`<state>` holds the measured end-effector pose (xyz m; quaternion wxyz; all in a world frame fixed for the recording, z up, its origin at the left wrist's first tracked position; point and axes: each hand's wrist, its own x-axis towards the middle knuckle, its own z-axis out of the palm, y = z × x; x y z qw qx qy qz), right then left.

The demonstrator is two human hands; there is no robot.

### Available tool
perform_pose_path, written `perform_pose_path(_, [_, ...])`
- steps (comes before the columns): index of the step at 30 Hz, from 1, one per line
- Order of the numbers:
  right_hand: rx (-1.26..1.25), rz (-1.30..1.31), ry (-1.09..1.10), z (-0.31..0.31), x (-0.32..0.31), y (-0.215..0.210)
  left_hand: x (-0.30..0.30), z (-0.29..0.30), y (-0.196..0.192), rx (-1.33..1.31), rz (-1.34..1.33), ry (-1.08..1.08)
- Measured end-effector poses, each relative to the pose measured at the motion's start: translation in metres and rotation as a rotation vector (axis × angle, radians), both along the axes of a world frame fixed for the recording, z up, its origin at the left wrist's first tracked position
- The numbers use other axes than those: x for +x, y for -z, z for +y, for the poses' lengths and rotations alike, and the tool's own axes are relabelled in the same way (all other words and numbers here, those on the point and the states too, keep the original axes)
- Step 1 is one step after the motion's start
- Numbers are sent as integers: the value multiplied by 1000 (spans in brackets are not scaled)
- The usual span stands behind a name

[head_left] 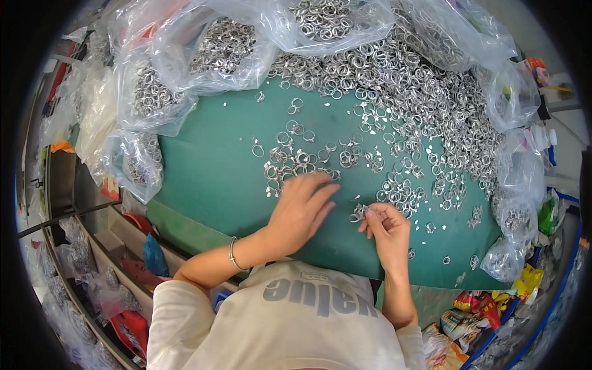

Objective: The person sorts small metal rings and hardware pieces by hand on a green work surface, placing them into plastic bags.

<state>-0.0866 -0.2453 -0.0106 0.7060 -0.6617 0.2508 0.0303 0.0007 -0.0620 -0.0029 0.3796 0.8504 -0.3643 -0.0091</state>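
Observation:
Loose silver rings [302, 161] lie in a cluster on the green tabletop [222, 154]. My left hand [301, 208] reaches over the near edge of this cluster, palm down. Its fingers are stretched out and somewhat apart, with nothing visible in them; the fingertips cover part of the rings. To the right, my right hand [390, 229] pinches a small bunch of silver rings [359, 213] between thumb and fingers, low over the tabletop. Just beyond that hand is another group of loose rings [402, 190], with small white chips among them.
A large heap of silver rings [425, 92] covers the far right. Clear plastic bags of rings [223, 46] line the far edge, and more bags [137, 161] stand at left. Open drawers [123, 237] sit at lower left; coloured packets [462, 320] lie at lower right.

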Motion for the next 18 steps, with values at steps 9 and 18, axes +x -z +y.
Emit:
perform_pose_path(9, [-46, -42, 112, 10, -10, -5, -18, -17, 2, -249, 445, 59])
perform_pose_path(18, [30, -115, 195, -13, -52, -7, -34, -31, -5, -257, 489, 120])
